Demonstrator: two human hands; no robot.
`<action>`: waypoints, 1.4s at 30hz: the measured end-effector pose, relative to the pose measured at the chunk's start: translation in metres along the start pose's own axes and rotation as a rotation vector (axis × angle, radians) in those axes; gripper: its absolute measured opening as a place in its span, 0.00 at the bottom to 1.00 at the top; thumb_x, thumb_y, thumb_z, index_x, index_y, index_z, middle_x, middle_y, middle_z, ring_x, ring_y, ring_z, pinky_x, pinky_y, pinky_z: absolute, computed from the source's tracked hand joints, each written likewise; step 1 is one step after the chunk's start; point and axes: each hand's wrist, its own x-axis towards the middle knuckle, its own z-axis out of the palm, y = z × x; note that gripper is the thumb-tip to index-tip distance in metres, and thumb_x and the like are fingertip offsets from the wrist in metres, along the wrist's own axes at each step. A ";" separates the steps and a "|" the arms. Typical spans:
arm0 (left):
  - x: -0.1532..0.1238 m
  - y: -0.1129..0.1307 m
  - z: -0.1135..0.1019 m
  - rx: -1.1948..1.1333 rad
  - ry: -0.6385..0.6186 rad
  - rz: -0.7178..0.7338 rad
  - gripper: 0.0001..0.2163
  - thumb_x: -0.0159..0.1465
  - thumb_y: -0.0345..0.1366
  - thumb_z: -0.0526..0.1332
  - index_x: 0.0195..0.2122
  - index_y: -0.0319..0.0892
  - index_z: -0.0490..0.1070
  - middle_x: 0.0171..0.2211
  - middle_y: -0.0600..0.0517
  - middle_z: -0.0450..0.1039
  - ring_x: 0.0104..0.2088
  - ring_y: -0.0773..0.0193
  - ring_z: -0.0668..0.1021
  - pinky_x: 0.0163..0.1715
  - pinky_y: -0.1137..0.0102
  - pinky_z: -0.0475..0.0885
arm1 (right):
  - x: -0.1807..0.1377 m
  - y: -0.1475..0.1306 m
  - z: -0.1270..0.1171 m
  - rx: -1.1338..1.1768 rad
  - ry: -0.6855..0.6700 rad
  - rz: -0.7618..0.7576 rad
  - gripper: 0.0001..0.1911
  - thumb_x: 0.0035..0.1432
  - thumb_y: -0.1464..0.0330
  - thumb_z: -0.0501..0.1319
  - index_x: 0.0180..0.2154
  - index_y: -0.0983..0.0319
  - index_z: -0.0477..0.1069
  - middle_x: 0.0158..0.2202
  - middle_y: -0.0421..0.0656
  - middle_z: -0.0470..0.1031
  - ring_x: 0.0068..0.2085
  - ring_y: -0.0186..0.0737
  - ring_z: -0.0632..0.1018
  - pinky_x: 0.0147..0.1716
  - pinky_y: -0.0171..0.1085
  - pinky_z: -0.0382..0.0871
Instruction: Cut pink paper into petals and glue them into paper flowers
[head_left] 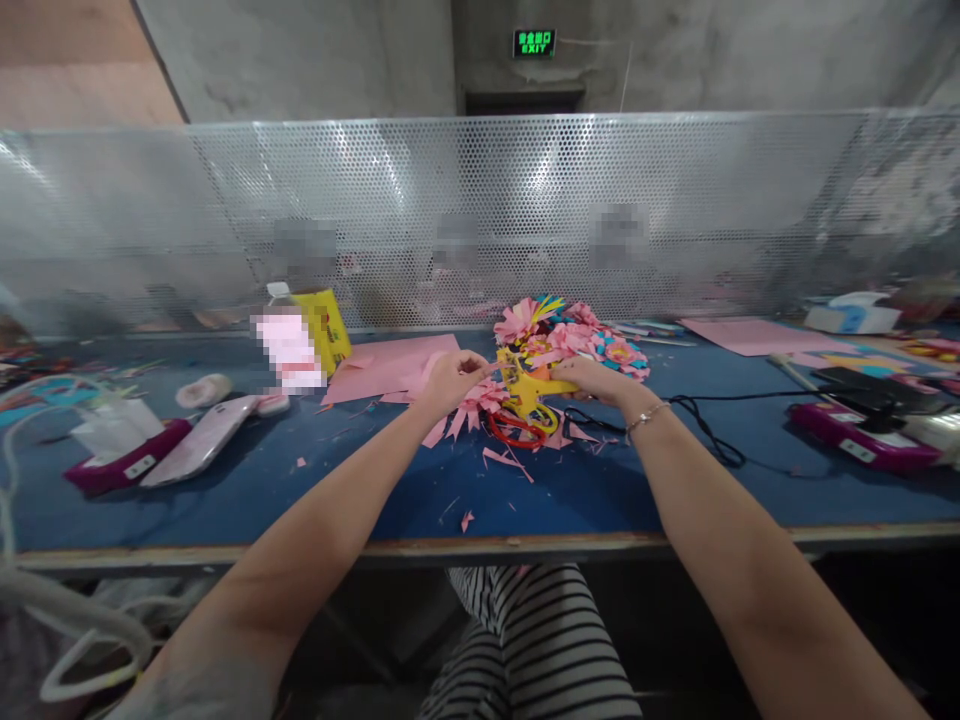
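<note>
My left hand (448,378) pinches a fringed pink paper piece (480,400) over the blue table (300,490). My right hand (596,378) grips a yellow glue gun (525,388), with its nozzle pointing left at the paper. The two hands almost meet. The gun's black cord (705,430) trails right across the table. Red-handled scissors (517,432) lie just below the gun. A pile of pink and multicoloured paper flowers (577,335) sits right behind my hands. Pink paper scraps (510,462) are scattered in front.
Pink sheets (390,365) and a yellow box (326,325) lie to the back left. A phone (206,440) and a magenta tray (120,465) are at left, and a magenta device (862,440) at right. A perforated metal screen (480,200) closes the far side, with people behind it.
</note>
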 end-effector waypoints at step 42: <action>-0.012 0.025 0.007 0.430 0.209 0.364 0.06 0.59 0.32 0.52 0.31 0.41 0.68 0.32 0.50 0.70 0.35 0.65 0.71 0.38 0.69 0.64 | -0.010 -0.022 0.000 -0.277 -0.042 -0.158 0.13 0.53 0.69 0.49 0.18 0.62 0.55 0.17 0.37 0.57 0.18 0.26 0.60 0.15 0.28 0.53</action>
